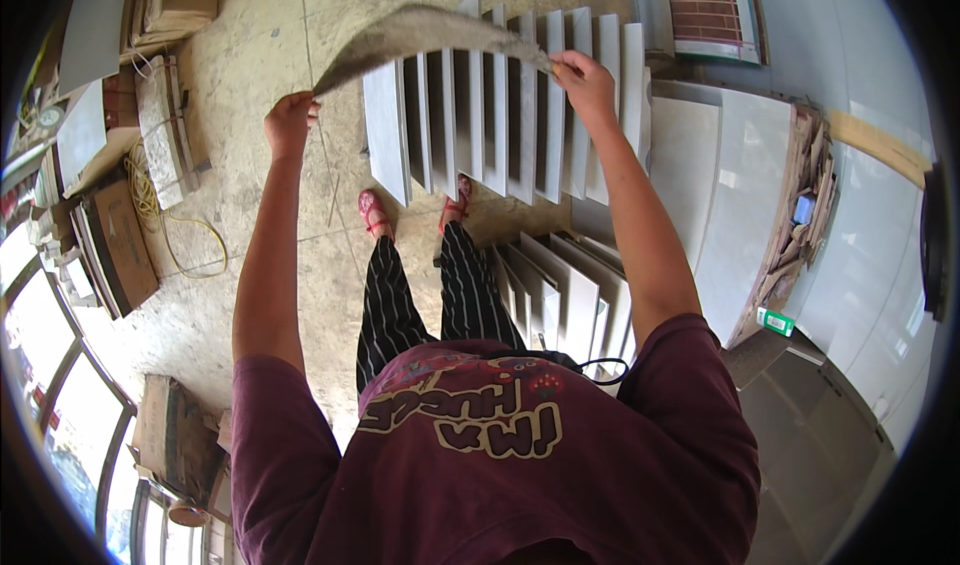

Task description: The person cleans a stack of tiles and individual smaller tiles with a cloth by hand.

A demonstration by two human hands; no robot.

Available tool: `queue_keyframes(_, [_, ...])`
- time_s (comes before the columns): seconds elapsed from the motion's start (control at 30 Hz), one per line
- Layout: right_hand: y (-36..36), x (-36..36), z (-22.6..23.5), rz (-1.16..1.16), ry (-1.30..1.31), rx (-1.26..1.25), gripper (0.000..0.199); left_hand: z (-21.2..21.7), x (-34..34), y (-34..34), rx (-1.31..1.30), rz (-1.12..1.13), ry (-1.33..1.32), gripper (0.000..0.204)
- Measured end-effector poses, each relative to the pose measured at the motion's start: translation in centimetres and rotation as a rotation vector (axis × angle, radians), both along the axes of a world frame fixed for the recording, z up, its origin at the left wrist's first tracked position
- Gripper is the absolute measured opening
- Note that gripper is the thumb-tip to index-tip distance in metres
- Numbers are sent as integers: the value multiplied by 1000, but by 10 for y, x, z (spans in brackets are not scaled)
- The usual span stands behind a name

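Over the slab row [522, 120], grey cloth [420, 31] spans left hand [289, 125] to right hand [587, 85]; each pinches an end.

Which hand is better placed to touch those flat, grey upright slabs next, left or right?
Probably the right hand: in this view it overlaps the row of flat, grey upright slabs, while the left hand is off to their left. Both pinch the curved grey-brown sheet.
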State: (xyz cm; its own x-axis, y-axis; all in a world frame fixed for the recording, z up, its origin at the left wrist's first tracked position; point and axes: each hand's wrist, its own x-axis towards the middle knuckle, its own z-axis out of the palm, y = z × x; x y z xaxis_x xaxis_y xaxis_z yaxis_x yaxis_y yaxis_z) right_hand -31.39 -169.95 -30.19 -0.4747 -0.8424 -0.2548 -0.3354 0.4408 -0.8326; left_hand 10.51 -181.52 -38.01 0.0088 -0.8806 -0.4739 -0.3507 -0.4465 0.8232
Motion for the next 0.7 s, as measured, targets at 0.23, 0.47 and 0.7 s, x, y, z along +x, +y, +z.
queue_keyframes(0.23, [-11, 38, -68, 43, 182, 117, 13, -71, -41, 16, 214, 4, -1, 17])
queue_keyframes(0.47, [40, 72, -75, 4, 46, 163, 18, -99, -44, 130, 400, -40, 32, 17])
queue_keyframes(0.7, [-8, 49, -51, -39, 86, 38, 15, -77, -65, 119, 337, -11, 87, 15])
